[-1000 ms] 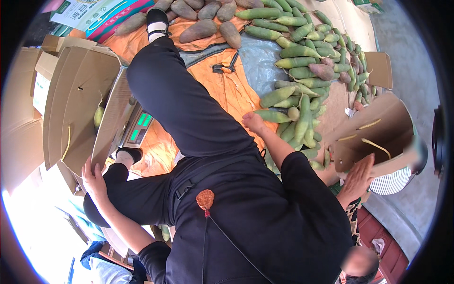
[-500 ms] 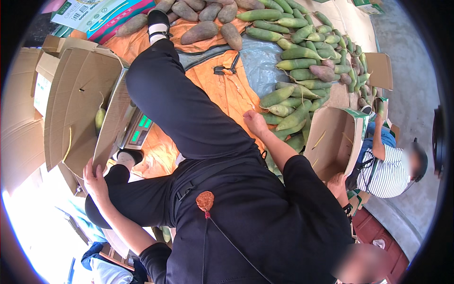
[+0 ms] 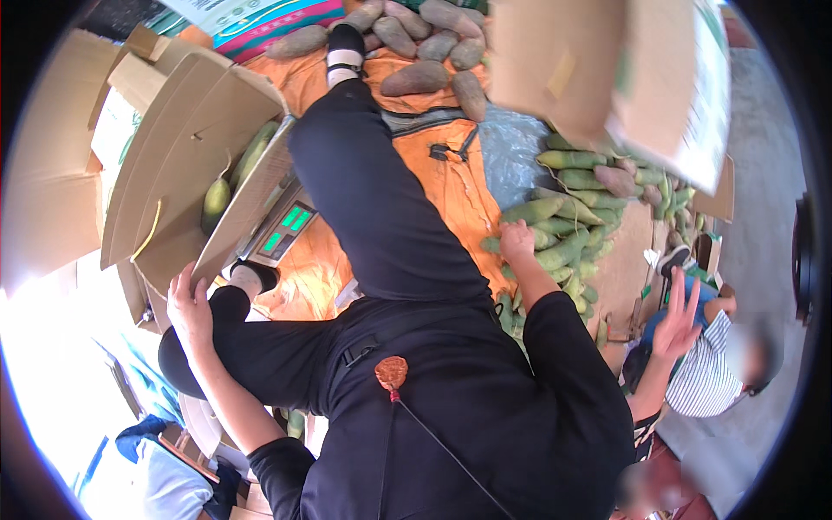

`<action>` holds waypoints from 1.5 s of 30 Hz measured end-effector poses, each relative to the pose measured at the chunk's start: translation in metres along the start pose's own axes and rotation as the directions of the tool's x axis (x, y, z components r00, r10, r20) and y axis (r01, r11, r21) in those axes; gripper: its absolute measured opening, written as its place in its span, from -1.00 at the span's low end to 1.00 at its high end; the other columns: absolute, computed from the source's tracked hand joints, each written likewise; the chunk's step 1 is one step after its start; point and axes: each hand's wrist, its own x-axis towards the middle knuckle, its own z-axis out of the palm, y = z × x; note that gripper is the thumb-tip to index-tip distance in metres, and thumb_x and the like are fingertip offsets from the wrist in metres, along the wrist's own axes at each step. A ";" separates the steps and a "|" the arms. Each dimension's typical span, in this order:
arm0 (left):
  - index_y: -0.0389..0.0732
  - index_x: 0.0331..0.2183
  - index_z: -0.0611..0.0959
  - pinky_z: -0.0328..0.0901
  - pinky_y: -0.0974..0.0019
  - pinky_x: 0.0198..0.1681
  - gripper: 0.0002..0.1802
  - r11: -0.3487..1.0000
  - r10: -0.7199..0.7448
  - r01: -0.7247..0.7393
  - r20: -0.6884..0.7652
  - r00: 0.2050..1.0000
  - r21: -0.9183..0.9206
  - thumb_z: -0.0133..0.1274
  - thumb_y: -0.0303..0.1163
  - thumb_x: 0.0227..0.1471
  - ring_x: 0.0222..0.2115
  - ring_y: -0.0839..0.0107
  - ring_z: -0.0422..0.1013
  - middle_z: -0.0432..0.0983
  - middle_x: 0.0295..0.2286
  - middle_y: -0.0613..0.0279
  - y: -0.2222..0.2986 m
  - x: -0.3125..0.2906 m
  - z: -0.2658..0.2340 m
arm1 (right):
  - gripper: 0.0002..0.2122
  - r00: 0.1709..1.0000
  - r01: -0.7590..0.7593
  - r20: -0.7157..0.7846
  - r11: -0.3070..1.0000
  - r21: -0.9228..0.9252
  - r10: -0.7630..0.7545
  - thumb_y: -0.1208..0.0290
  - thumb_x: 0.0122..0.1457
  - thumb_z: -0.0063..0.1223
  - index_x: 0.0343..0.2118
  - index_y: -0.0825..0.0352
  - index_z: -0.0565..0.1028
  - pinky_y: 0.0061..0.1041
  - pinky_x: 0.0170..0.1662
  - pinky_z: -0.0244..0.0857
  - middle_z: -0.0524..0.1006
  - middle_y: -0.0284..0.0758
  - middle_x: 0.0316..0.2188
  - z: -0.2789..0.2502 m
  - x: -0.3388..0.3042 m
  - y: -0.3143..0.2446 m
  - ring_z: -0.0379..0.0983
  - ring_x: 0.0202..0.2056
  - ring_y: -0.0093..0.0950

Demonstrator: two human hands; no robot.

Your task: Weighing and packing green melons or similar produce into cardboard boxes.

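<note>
At the left, my left hand [image 3: 189, 308] grips the lower edge of an open cardboard box [image 3: 165, 173]. A few green radishes [image 3: 216, 204] lie inside that box. Beside the box, partly under it, is a scale [image 3: 284, 234] with a lit green display. My right hand [image 3: 517, 242] is down at the near left edge of the pile of green radishes [image 3: 568, 251]. Its fingers are curled against a radish there, their tips partly hidden.
An orange sheet [image 3: 433, 191] covers the floor, with dark reddish radishes [image 3: 416, 78] at the far side. A blurred cardboard box [image 3: 598, 69] hangs over the far right of the pile. A co-worker's spread hand [image 3: 676, 322] and another person in a striped shirt [image 3: 704, 373] are at the right.
My right hand has moved right onto the radish pile. The box at the right has gone up and away, off the co-worker's hand. More radish shows in the left box as the view shifted.
</note>
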 end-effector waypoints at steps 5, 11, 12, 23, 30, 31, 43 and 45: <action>-0.17 -0.13 0.59 0.30 0.12 -0.08 -0.63 1.000 -0.027 0.026 0.010 1.000 0.013 0.08 -0.51 -0.07 -0.18 0.08 0.43 0.52 -0.24 0.06 0.004 -0.003 -0.007 | -0.82 0.995 -0.004 -0.100 0.997 -0.073 -0.003 0.33 0.14 -0.05 -0.25 0.12 0.57 -0.22 0.01 0.23 0.49 -0.45 -0.14 0.010 -0.009 0.011 0.31 0.01 -0.37; -0.11 -0.15 0.61 0.23 0.09 0.00 -0.65 0.999 -0.030 0.030 0.003 1.000 0.029 0.12 -0.45 -0.08 -0.14 0.16 0.41 0.52 -0.25 0.15 0.007 -0.004 -0.009 | -0.74 0.995 -0.097 -0.011 0.991 0.097 0.098 0.19 0.17 -0.15 -0.28 0.16 0.56 -0.21 -0.02 0.27 0.51 -0.36 -0.12 0.024 0.018 0.031 0.36 0.00 -0.28; -0.10 -0.15 0.61 0.21 0.08 0.01 -0.66 0.999 -0.025 0.025 -0.007 1.000 0.020 0.11 -0.44 -0.07 -0.13 0.17 0.40 0.52 -0.26 0.17 0.006 -0.006 -0.009 | -0.73 0.990 -0.128 -0.038 0.980 0.154 0.136 0.20 0.17 -0.18 -0.28 0.19 0.56 -0.20 -0.04 0.28 0.53 -0.32 -0.15 0.025 0.023 0.033 0.38 -0.04 -0.23; -0.11 -0.16 0.61 0.17 0.06 0.02 -0.67 0.997 -0.073 0.073 -0.026 0.997 0.003 0.09 -0.40 -0.05 -0.11 0.19 0.38 0.51 -0.25 0.18 0.006 -0.009 -0.012 | -0.77 0.924 -0.030 -0.299 0.823 0.567 0.240 0.37 0.18 -0.11 -0.59 0.32 0.39 -0.39 -0.25 0.24 0.52 -0.20 -0.43 0.005 0.033 0.126 0.43 -0.37 -0.32; -0.09 -0.15 0.62 0.15 -0.02 0.04 -0.68 0.996 -0.092 0.092 -0.013 0.996 -0.021 0.09 -0.40 -0.05 -0.08 0.19 0.37 0.51 -0.24 0.20 0.006 -0.011 -0.015 | -0.73 0.950 0.047 -0.055 0.032 0.998 0.307 0.11 0.26 -0.22 -0.48 0.17 0.30 0.20 -0.06 0.00 0.46 -0.41 0.05 -0.094 -0.006 0.103 0.17 0.14 -0.32; -0.09 -0.16 0.62 0.15 -0.02 0.04 -0.68 0.995 -0.103 0.103 -0.013 0.995 -0.019 0.10 -0.40 -0.05 -0.08 0.19 0.37 0.51 -0.24 0.20 0.005 -0.012 -0.015 | -0.72 0.957 0.051 -0.048 -0.003 0.999 0.287 0.10 0.29 -0.24 -0.48 0.15 0.27 0.18 0.01 0.01 0.44 -0.34 0.06 -0.137 -0.026 0.073 0.18 0.14 -0.33; -0.06 -0.15 0.62 0.15 -0.01 0.02 -0.68 0.997 -0.075 0.075 -0.014 0.997 -0.008 0.09 -0.40 -0.04 -0.09 0.21 0.37 0.51 -0.25 0.23 0.002 -0.014 -0.012 | -0.72 0.545 0.625 -0.741 -0.400 0.671 -0.392 0.18 0.33 -0.25 -0.49 0.20 0.30 0.00 0.12 0.13 0.31 -0.02 0.14 -0.399 -0.117 -0.065 0.21 0.16 -0.24; -0.06 -0.15 0.62 0.15 -0.01 0.02 -0.68 0.998 -0.066 0.066 -0.020 0.998 -0.010 0.09 -0.40 -0.04 -0.10 0.21 0.38 0.51 -0.25 0.23 0.004 -0.013 -0.013 | -0.71 0.443 0.572 -0.756 -0.497 0.652 -0.482 0.20 0.34 -0.30 -0.51 0.19 0.28 0.08 0.14 0.07 0.31 0.00 0.13 -0.429 -0.131 -0.088 0.18 0.19 -0.20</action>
